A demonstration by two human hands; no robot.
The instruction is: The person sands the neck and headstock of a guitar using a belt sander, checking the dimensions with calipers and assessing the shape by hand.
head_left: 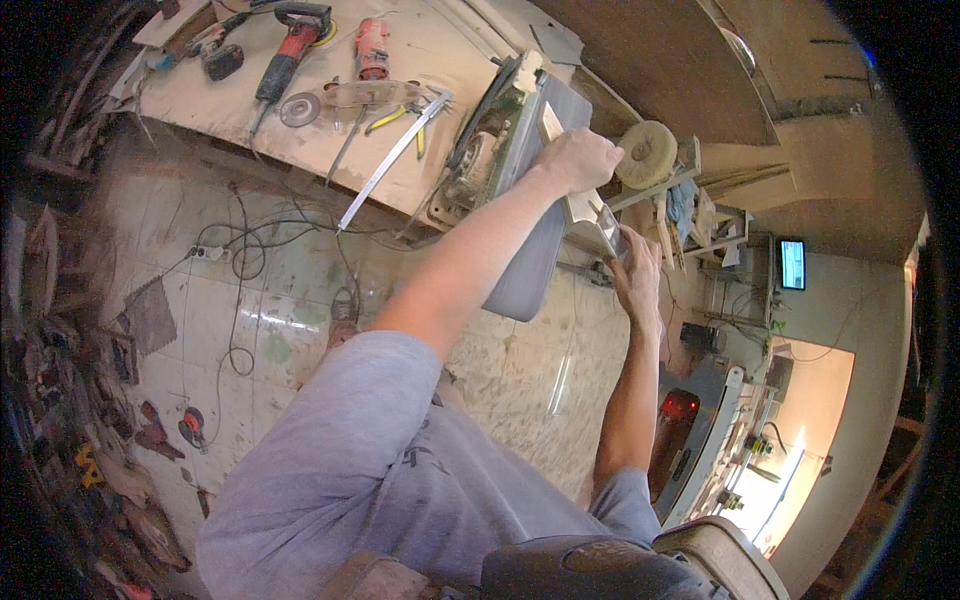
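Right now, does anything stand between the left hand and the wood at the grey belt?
Nothing visible does: the left hand is already at the wood, though its grip underneath is hidden.

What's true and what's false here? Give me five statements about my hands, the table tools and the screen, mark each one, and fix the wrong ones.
1. The left hand is on the wood piece. True.
2. The right hand hangs open at the person's side. False: the right hand is raised, gripping a grey piece by the wood piece.
3. The caliper lies on the floor. False: the caliper lies on the table, one end past its edge.
4. The screen is lit. True.
5. The pliers have red handles. False: the pliers' handles are mostly yellow.
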